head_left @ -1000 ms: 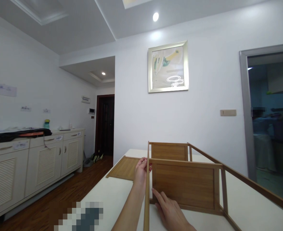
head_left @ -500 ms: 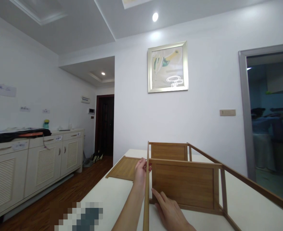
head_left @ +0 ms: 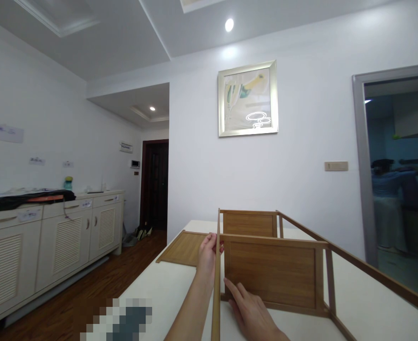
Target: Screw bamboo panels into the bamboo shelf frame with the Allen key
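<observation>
Saw next to nothing move vs. 1 s ago: wooden frame, L hand + R hand in same spots, view shifted only a hair. Maybe caught slight arm shift by person past grey door surround, too blurry to be sure. Found wooden frame on white worktop, mid to right, w/ long rails running away from viewer, panels upright btwn them. Saw L hand clamped on its left rail, nr top corner of front panel, w/ fingertips showing past rail. Saw R hand loose, fingers partly spread, index extended at left edge of front panel; couldn't tell if actually touching. Noted left rail crossing in front of L fingers, R hand blocking lower left corner of front panel, front panel blocking part of far panel. To left, saw loose panel flat on worktop, right end partly hidden by L hand. Further left, across wood floor, saw white cabinet w/ dark cloth + green bottle on top. Beyond, spotted dark door w/ shoes nr foot. On wall ahead, noted framed pic, plus switch plate nr door surround. Couldn't make out lower-left patch: pixelated.
</observation>
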`<state>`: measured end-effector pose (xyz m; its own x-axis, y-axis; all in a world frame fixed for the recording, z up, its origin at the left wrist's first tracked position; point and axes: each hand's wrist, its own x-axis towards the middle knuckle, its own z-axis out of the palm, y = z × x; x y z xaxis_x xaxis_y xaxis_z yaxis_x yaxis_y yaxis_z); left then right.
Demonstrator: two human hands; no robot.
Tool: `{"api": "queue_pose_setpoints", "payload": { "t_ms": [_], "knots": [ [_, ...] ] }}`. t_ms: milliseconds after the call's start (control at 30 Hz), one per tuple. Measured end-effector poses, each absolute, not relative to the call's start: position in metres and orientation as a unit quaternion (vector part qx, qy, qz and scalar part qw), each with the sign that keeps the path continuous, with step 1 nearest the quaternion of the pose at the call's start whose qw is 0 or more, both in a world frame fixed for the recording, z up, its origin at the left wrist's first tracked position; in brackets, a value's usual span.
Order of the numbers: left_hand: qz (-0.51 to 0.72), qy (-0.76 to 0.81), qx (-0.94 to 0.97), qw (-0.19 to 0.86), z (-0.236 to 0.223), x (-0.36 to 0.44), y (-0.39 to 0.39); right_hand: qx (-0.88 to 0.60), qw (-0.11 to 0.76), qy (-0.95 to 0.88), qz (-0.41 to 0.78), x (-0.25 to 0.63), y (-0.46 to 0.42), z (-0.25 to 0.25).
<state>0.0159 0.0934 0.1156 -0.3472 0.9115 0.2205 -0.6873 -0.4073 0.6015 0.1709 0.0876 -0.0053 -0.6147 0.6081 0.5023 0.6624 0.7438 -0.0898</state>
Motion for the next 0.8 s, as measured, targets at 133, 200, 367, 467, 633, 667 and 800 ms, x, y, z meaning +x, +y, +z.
{"api": "queue_pose_setpoints", "payload": {
  "t_ms": [133,200,367,467,633,667,800],
  "knots": [
    [0.795,0.206,0.269,0.502,0.114,0.016,0.095,-0.355,0.255,-0.898,-0.054,0.171,0.089,-0.006],
    [0.796,0.206,0.269,0.502,0.113,0.015,0.097,-0.355,0.262,-0.896,-0.057,0.171,0.089,-0.007],
    [0.794,0.212,0.262,0.506,0.111,0.013,0.101,-0.354,0.268,-0.894,-0.063,0.172,0.09,-0.01],
    [0.793,0.216,0.26,0.508,0.111,0.013,0.102,-0.354,0.265,-0.895,-0.061,0.171,0.092,-0.011],
    [0.791,0.214,0.264,0.508,0.111,0.012,0.102,-0.355,0.255,-0.897,-0.061,0.171,0.091,-0.009],
    [0.791,0.215,0.265,0.508,0.11,0.012,0.102,-0.356,0.257,-0.897,-0.062,0.171,0.091,-0.009],
    [0.789,0.213,0.269,0.509,0.109,0.011,0.104,-0.36,0.253,-0.896,-0.059,0.172,0.089,-0.008]
  ]
}}
